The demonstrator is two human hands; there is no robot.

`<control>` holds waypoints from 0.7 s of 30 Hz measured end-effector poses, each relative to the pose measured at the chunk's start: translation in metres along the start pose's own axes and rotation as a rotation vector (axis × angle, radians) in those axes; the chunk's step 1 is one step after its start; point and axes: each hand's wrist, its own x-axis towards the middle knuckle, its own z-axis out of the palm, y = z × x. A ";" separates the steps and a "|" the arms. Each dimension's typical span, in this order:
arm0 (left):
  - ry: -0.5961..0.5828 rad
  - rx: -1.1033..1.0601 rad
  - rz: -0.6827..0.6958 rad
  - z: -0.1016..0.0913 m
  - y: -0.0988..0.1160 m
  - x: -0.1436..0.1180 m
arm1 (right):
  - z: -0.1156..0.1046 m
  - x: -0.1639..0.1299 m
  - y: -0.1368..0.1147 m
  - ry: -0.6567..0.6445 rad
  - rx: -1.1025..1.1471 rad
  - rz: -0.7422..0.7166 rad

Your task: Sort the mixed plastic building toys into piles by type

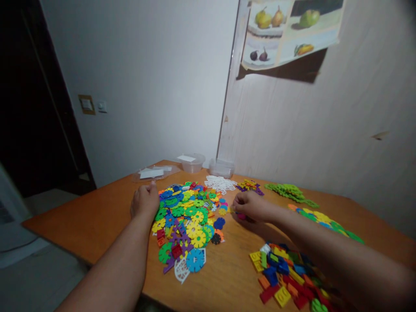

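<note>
A mixed heap of plastic toy pieces (185,208), with notched snowflake discs in green, yellow and blue, lies between my hands. My left hand (145,200) is curled closed against the heap's left edge; its palm side is hidden. Right of the heap, my right hand (250,206) is bent down with its fingers pinched. A small yellow piece (231,209) shows at its fingertips. Under that hand a magenta piece (240,216) lies partly covered. Purple bars (180,238), red bricks (176,251), a blue disc (195,261) and a white lattice piece (182,270) form the heap's near end.
Building bricks (282,277) lie below my right forearm. White lattice pieces (221,184), yellow and purple pieces (249,185), green pieces (289,192) and larger discs (325,219) form separate groups. Clear tubs (192,164) and a plastic bag (152,173) stand along the wall.
</note>
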 end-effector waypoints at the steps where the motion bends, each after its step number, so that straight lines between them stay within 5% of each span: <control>1: 0.002 0.000 0.000 0.000 0.000 0.000 | 0.004 0.002 -0.005 -0.010 -0.030 -0.022; 10: 0.005 -0.034 -0.014 0.000 0.001 -0.002 | 0.025 0.023 -0.020 -0.047 -0.253 -0.157; 16: -0.004 -0.028 -0.028 -0.002 0.004 -0.004 | 0.035 0.033 -0.023 -0.029 -0.210 -0.135; 21: 0.002 -0.029 -0.016 0.002 0.000 -0.001 | 0.021 0.040 -0.022 0.111 -0.185 -0.034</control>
